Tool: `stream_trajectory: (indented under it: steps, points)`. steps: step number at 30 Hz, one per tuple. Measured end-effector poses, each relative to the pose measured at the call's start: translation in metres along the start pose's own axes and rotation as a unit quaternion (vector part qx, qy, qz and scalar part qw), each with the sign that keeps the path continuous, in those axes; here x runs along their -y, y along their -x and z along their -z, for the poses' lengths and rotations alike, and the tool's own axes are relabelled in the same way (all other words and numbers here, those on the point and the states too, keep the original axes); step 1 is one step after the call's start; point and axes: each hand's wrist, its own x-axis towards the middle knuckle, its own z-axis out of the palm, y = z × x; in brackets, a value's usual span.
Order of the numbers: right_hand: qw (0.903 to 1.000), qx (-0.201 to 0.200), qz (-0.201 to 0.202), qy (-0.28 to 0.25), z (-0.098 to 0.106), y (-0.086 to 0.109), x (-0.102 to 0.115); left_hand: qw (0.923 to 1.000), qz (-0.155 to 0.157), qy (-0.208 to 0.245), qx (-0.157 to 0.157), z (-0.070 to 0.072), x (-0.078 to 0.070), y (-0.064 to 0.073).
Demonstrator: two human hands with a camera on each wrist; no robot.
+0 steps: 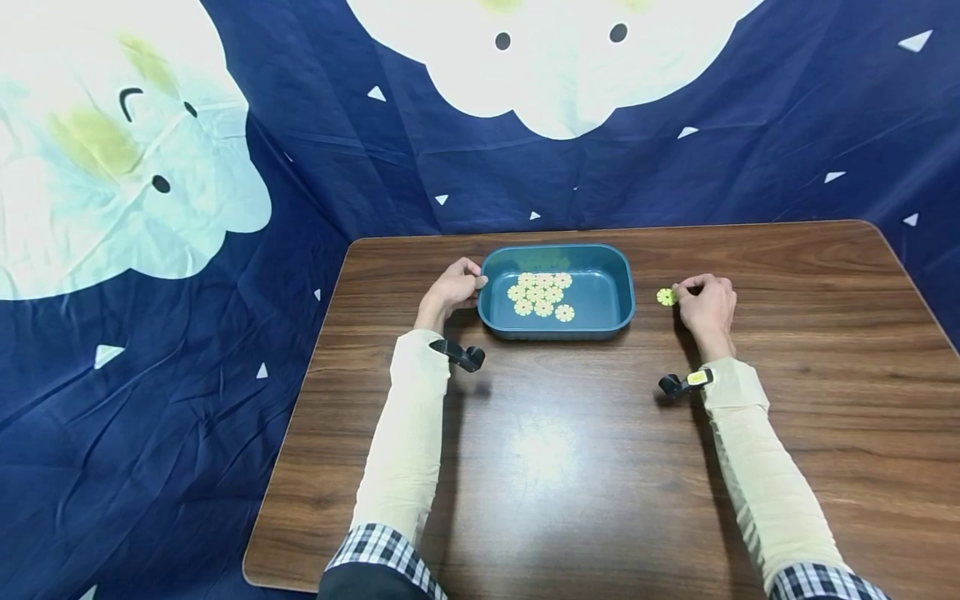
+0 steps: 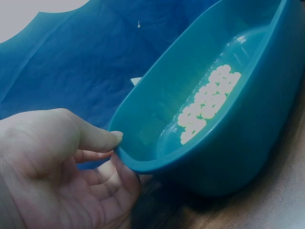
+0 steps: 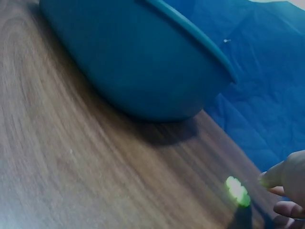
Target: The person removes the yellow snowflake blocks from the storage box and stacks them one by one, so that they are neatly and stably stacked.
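Observation:
In the head view, a teal plastic bin (image 1: 604, 312) stands on the table with several pale yellow flower-shaped pieces (image 1: 535, 293) lying flat on its floor, mostly toward the left. My left hand (image 1: 452, 287) grips the bin's left end; in the left wrist view the thumb (image 2: 112, 138) is over the rim and the fingers are curled below it outside. Right of the bin, my right hand (image 1: 707, 306) reaches down with bent fingers beside a single yellow-green flower piece (image 1: 665, 297). A small gap shows between that piece and the fingertips in the right wrist view.
The brown wooden table (image 1: 540, 400) ends at the back against a dark blue curtain (image 1: 315, 167) with white cloud shapes. Each wrist wears a black camera mount, such as the left one (image 1: 467, 357). Light glares off the middle of the tabletop.

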Motion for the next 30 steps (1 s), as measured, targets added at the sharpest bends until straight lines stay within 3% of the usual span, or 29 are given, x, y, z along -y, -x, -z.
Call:
stream_trajectory:
  steps: [13, 30]
  points:
    - [0.9981, -0.024, 0.034, -0.046, 0.011, 0.005, 0.034, 1.0000, -0.002, -0.001, 0.001, -0.001, -0.001, 0.001]
    - [0.9913, -0.031, 0.099, -0.081, 0.006, 0.016, 0.075, 1.0000, -0.003, -0.009, 0.001, 0.000, -0.001, 0.002]
